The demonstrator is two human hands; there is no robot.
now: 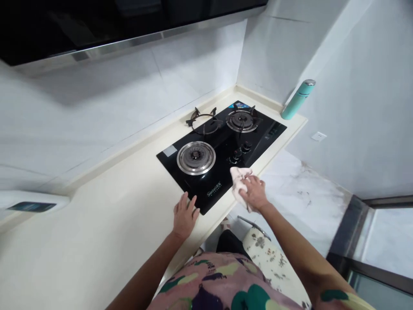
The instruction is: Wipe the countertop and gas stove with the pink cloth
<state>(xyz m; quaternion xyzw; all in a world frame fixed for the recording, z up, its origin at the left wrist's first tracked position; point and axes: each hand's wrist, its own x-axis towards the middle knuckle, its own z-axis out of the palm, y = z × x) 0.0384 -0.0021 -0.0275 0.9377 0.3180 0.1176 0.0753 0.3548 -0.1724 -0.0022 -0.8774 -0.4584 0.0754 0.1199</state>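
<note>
The counter (106, 206) spreads broad and pale to the left of the left hand (185, 217), giving it wide room on that side; its front edge passes close under the right hand (254, 191). The range hood (129, 21) hangs high beyond both hands. The stove (222, 185) lies ahead of them: its left edge meets the left fingertips, while its front edge, with a narrow strip of counter, runs by the right hand. The left hand is released, palm down, fingers spread. The right hand grasps a cloth under bent fingers. A bottle (297, 101) stands far ahead and right of the right hand, near the counter's end. A loose pot stand (191, 123) sits ahead of the left hand, beyond the uncovered burner (196, 158). The cloth (238, 183) laps the stove's front edge, its lower end past the counter's edge.
</note>
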